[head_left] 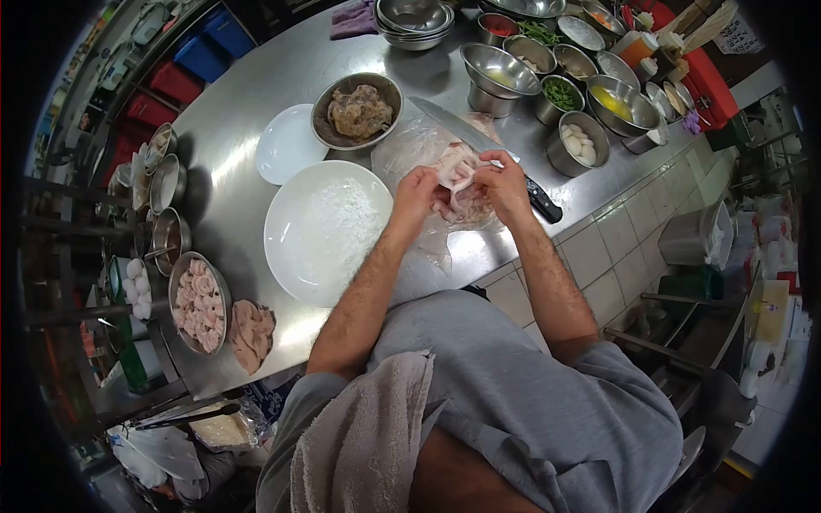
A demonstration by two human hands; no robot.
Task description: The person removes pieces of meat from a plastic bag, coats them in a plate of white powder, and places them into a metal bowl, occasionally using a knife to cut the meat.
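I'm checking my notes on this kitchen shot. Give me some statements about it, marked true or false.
1. The left hand and right hand both hold the meat. True.
2. The knife lies on the big plate. False: it lies on the counter, behind the hands.
3. The big plate holds white powder. True.
4. The bowl by the knife tip holds green herbs. False: it holds brownish lumps.

Lighting: bright, overhead; soft glare on steel counter (256,94); white plate (321,248) near overexposed; short shadows under bowls (500,64); fisheye bending at edges; black vignette corners; periphery soft, centre sharp.
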